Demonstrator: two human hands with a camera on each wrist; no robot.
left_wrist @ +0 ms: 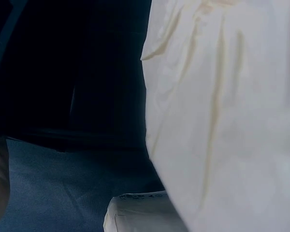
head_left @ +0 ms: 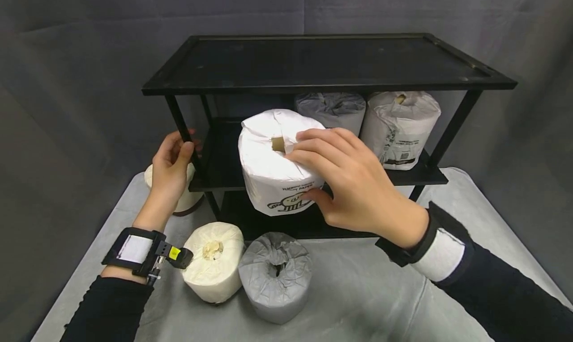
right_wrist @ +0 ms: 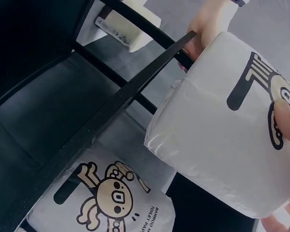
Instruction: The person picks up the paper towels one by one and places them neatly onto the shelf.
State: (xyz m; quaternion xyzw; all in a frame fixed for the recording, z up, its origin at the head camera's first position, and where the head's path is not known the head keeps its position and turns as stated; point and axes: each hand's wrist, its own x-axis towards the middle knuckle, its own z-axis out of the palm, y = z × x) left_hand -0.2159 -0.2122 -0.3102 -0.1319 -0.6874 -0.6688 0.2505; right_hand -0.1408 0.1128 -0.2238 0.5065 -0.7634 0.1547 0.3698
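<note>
Held up before the middle shelf is a white wrapped roll (head_left: 273, 178) with a printed figure. My right hand (head_left: 353, 185) grips its right side, fingers over the top and thumb on the print. The right wrist view shows this roll (right_wrist: 217, 130) beside the shelf frame, with my right thumb (right_wrist: 289, 122) on it. My left hand (head_left: 172, 165) holds the front left post (head_left: 179, 118) of the black rack, thumb in front and fingers partly hidden behind it.
Two wrapped rolls (head_left: 333, 108) (head_left: 400, 133) stand on the middle shelf, right side. A cream roll (head_left: 215, 272) and a grey roll (head_left: 275, 282) stand before the rack (head_left: 327, 63). Another cream roll (head_left: 185, 200) is behind my left wrist. A printed roll (right_wrist: 116, 193) shows low in the right wrist view.
</note>
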